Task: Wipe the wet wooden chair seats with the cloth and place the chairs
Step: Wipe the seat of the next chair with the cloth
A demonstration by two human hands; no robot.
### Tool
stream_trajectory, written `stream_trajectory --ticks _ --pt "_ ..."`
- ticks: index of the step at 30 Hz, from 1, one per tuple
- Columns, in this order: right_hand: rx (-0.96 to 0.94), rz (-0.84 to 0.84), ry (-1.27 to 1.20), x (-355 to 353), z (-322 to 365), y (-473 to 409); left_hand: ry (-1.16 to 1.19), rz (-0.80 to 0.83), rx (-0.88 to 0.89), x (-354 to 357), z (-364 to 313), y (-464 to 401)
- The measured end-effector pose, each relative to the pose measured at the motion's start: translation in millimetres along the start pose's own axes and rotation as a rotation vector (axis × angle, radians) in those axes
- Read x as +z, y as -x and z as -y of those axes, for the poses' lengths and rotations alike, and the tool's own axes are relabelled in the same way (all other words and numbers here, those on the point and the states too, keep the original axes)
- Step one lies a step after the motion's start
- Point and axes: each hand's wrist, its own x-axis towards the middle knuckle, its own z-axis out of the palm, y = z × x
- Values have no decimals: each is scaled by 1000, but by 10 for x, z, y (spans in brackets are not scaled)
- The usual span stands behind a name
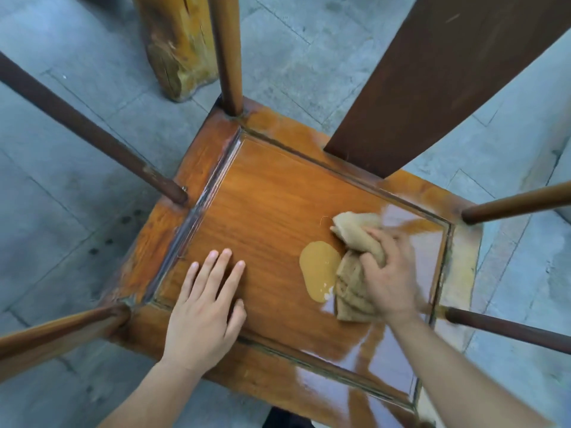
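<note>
I look straight down on a wooden chair seat (265, 211), orange-brown with a recessed centre panel. A pale yellowish puddle (319, 268) lies on the panel, and a wet sheen covers the seat's right and near parts. My right hand (389, 273) is shut on a crumpled beige cloth (352, 239), pressing it onto the seat just right of the puddle. The hand is motion-blurred. My left hand (207, 307) rests flat on the seat's left half, fingers spread, holding nothing.
Dark wooden posts rise from the seat's corners and sides, such as one at the back (228, 57) and one at the left (92, 131). A broad back slat (438, 75) stands at the far right. A thick yellow wooden leg (176, 44) stands on the grey paving (61, 211).
</note>
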Motion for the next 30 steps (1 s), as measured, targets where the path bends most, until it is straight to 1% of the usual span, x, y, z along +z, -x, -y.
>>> stream_trajectory --ticks 1,3,5,6,7,8,10,11,12,13,14,16,18,20,21,22,23,25,26,27,28,30 --pt "22 -4 -8 78 103 146 7 -6 -18 -17 8 31" --pt "7 -28 24 331 380 334 -3 -6 -31 -53 81 117" --pt "16 -83 29 622 698 372 -8 -25 -51 -77 155 168" --pt "7 -82 22 745 872 377 -3 -41 -77 -81 198 190" --pt "-60 -45 32 849 1005 402 14 -58 -109 -75 241 216" --pt "-204 44 52 923 1063 449 33 -80 -133 -72 279 239" --pt "-543 298 60 885 1003 477 56 -120 -147 -68 314 277" --pt "-646 393 47 803 907 403 58 -133 -148 -63 317 277" --pt "-692 425 48 715 810 279 55 -149 -160 -65 305 254" --pt "-677 389 66 647 747 106 56 -166 -186 -78 295 209" --pt "-601 313 95 609 739 -109 62 -183 -226 -94 292 153" --pt "-373 110 178 658 878 -582 91 -212 -307 -121 326 54" --pt "-242 -51 252 845 1170 -1059 87 -238 -334 -110 395 -13" --pt "-149 -102 280 1096 1493 -1385 48 -245 -327 -54 446 -32" --pt "-146 -106 279 1210 1611 -1426 36 -246 -328 -24 460 -33" --pt "-204 -93 279 1283 1672 -1390 35 -249 -327 -7 466 -33" --pt "-351 -20 257 1305 1673 -1288 32 -249 -324 -2 470 -26" --pt "-808 266 196 1187 1457 -1051 30 -247 -318 -10 444 -5" --pt "-953 363 199 1067 1286 -1025 26 -246 -317 -12 431 16" --pt "-961 378 216 941 1181 -1117 14 -244 -324 -26 426 2" --pt "-829 293 234 862 1092 -1231 -1 -227 -326 -21 423 6" --pt "-433 -1 290 902 1118 -1424 -17 -209 -319 -4 426 -13"
